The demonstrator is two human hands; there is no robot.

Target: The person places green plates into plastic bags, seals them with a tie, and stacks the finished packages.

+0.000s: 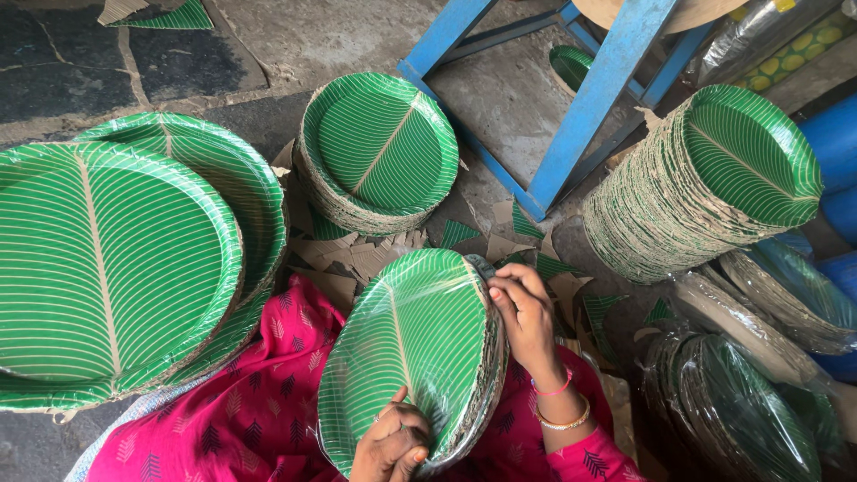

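Observation:
A stack of green leaf-patterned paper plates [411,344], wrapped in clear plastic film, stands on edge in my lap. My left hand [391,442] grips its lower rim from below. My right hand [520,312] pinches the plastic at the stack's upper right edge, fingers closed on the film. My pink patterned clothing [259,411] lies under the stack.
Large stacks of the same green plates stand at left [107,268], upper middle [379,147] and upper right [714,178]. Plastic-wrapped bundles [741,402] lie at lower right. A blue metal frame [589,98] stands behind. Cardboard scraps [357,254] litter the floor.

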